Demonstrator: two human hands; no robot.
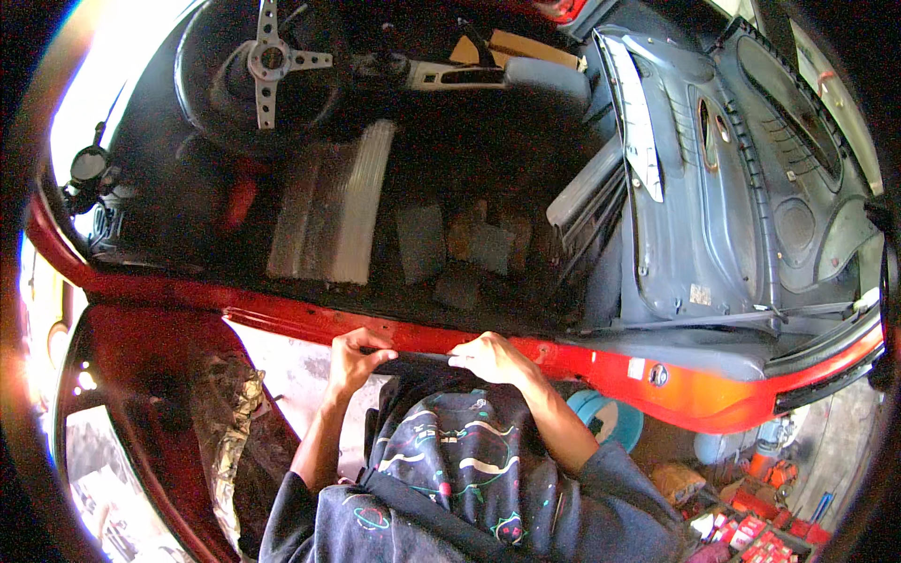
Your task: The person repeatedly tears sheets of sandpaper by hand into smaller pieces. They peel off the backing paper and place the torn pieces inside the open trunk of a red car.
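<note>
Red sill carries a label; left hand and right hand pinch dark strip.

I counted two hands, one steering wheel with three spokes, two grey panels, one armrest and one red sill there.

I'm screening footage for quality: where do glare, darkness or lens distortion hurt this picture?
Head view: glare whites out the upper left; grainy darkness hides detail below the steering wheel; the red door sill bows with the fisheye; black rounds off the corners.
</note>
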